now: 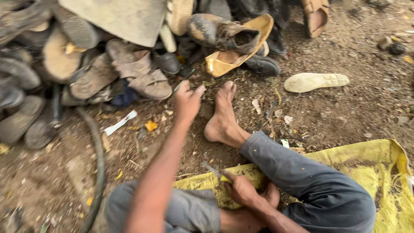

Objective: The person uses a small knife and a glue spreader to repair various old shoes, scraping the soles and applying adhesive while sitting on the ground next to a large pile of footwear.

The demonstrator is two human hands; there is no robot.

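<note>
— Head view looks down on someone sitting on a yellow sack (379,172) on bare dirt, one foot (222,116) stretched out. How far along are they, would you say?

— Early, I'd judge. The left hand (187,101) reaches toward the shoe pile (129,56), fingers loosely bent and thumb apart, gripping no shoe. Something thin may sit between the fingers; I can't tell. So nothing is picked up yet.

— And the other hand?

— The right hand (241,190) rests low by the lap, closed around a small blade (213,171) with a yellowish handle. No shoe lies on the sack, so any cutting looks undone.

— What's nearest the reach?

— A brown sandal (144,73), just beside the left fingers at the pile's edge. It's dusty, strapped, worn, lying tilted. A pale loose sole (317,81) sits well apart on the dirt.
</note>
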